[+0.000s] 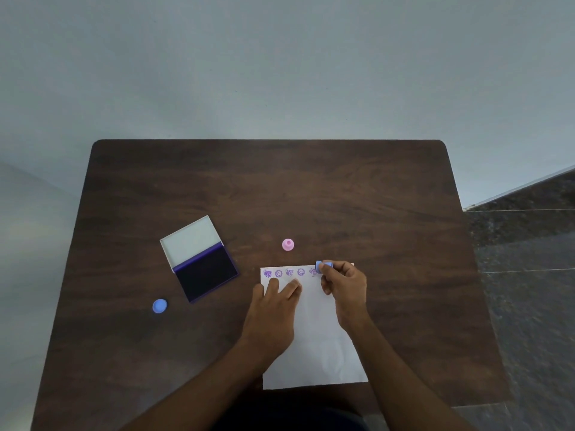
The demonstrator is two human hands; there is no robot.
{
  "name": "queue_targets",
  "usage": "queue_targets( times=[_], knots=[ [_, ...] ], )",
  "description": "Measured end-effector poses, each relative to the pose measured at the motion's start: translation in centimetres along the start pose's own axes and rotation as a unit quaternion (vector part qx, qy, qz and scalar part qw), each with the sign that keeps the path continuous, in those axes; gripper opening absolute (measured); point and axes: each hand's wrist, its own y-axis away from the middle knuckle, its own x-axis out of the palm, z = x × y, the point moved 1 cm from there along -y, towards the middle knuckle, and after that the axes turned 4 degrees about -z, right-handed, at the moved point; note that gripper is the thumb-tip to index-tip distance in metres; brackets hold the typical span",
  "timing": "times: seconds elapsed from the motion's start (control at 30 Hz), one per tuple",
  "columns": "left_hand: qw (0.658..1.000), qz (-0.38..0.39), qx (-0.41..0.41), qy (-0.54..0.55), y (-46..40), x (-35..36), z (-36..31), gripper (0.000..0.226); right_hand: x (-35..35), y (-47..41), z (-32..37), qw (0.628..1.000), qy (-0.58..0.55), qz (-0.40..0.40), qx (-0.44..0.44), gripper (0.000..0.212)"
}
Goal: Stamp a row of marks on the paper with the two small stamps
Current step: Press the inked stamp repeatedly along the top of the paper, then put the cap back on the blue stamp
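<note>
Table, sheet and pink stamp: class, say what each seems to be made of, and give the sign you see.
Table: looks like dark wood or a wood-look laminate, going by the grain streaks and soft sheen; which one is unclear.
Sheet: thin white matte paper, lying flat and carrying purple ink marks.
Pink stamp: probably moulded plastic, from its even colour and smooth rounded shape.

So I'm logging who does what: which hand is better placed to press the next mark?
The right hand: it holds the blue stamp beside the last of the marks. The left hand lies flat on the paper.
</note>
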Motion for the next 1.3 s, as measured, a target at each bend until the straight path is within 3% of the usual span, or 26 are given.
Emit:
queue_targets(
  times=[0.23,0.47,0.67,0.87,1.0,1.17,1.3],
  knots=[
    [1.000,-0.010,0.004,0.013,0.0,-0.1,0.1,0.063,0.2,-0.6,0.1,0.999,0.032,0.003,0.002,0.015],
    [0.994,-0.089,0.007,0.068,0.6,-0.4,0.9,0.054,0.1,0.2,0.7,1.000,-0.007,0.019,0.003,0.011],
    [0.976,-0.158,0.006,0.151,2.1,-0.4,1.7,0.031,0.9,1.5,1.8,0.998,0.026,0.053,-0.019,0.010],
    [0.951,-0.128,-0.122,0.253,4.5,-0.4,3.4,0.036,4.2,4.4,2.2,0.989,0.087,0.115,-0.032,0.015],
    [0.917,-0.215,-0.145,0.302,6.8,-1.5,5.7,0.031,6.4,6.3,2.0,0.981,0.105,0.154,-0.051,0.016],
    [0.876,-0.265,-0.201,0.349,8.8,-1.5,8.6,0.029,8.8,8.2,2.1,0.967,0.117,0.218,-0.055,0.015],
    [0.855,-0.245,-0.258,0.377,9.8,-0.5,9.9,0.028,10.6,8.9,2.2,0.954,0.169,0.243,-0.046,0.023]
  ],
)
